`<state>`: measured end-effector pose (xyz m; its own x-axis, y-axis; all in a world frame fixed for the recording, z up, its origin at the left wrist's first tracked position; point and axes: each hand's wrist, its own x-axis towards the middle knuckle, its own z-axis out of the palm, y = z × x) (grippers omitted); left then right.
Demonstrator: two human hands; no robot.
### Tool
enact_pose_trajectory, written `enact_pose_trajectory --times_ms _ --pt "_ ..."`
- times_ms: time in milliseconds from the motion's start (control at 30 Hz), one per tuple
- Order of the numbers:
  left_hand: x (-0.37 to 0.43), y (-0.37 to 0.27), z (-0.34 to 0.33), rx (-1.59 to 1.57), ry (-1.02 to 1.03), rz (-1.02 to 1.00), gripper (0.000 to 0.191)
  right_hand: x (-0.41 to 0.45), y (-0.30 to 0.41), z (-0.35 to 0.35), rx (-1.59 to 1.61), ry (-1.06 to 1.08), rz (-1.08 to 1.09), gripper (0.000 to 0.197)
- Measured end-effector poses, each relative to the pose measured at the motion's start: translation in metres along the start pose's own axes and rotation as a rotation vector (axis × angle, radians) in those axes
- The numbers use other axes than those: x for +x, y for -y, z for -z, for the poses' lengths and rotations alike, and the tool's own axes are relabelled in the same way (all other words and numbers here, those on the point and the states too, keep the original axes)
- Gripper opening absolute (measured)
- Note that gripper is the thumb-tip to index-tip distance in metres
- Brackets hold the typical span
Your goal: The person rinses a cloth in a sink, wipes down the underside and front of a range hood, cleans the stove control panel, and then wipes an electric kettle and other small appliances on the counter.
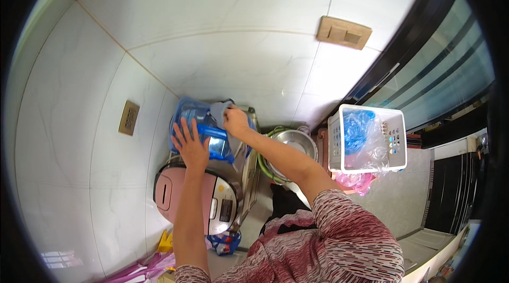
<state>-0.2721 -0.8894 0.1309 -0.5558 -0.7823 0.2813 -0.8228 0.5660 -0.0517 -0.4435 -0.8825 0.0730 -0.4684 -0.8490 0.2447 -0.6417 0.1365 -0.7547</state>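
Observation:
My left hand [193, 146] is spread flat with the fingers apart, at the near side of a translucent blue plastic container [216, 144]. It seems to rest on the container, though the contact is partly hidden. Bunched in my right hand [235, 121] is a grey cloth [219, 113], pressed against the container's back right part. A pink rice cooker [195, 195] with a silver control panel sits close in front of the container, partly covered by my left forearm. Both stand on a metal-framed rack [250, 177] in the wall corner.
Right of the rack are a stainless steel basin [296, 142] and a green basin rim [264, 167]. A white plastic basket [336, 144] holding plastic bags [360, 132] stands by a dark-framed glass door [433, 60]. Tiled walls [238, 60] carry a socket [129, 117] and a switch plate [344, 32].

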Motion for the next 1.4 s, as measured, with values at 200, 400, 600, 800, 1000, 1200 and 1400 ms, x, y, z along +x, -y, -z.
enact_pose_trajectory --times_ms 200,400,600,800,1000,1200,1400 --pt "-0.005 0.001 0.009 -0.024 -0.030 0.005 0.076 0.056 -0.041 0.075 0.579 -0.146 -0.507 0.013" --pt "-0.005 -0.002 0.020 -0.022 -0.045 -0.038 0.076 0.047 -0.061 0.163 1.121 -0.440 -0.482 0.012" --pt "0.011 -0.041 0.040 -0.096 -0.157 -0.023 0.068 -0.009 -0.034 0.286 0.780 -0.821 -0.027 0.014" --pt "0.067 -0.154 0.070 -0.427 -0.258 -0.348 0.065 0.001 0.028 0.392 -0.614 -0.850 0.353 0.009" --pt "0.085 -0.243 0.103 -0.574 -0.244 -0.548 0.064 0.045 0.060 0.364 -0.848 -0.568 0.487 0.008" --pt "0.115 -0.259 0.123 -0.676 -0.411 -0.666 0.059 0.013 0.027 0.407 -0.934 -0.543 0.402 0.012" --pt "0.161 -0.237 0.141 -0.652 -0.581 -0.706 0.062 -0.013 -0.019 0.373 -0.548 -0.941 0.316 0.022"
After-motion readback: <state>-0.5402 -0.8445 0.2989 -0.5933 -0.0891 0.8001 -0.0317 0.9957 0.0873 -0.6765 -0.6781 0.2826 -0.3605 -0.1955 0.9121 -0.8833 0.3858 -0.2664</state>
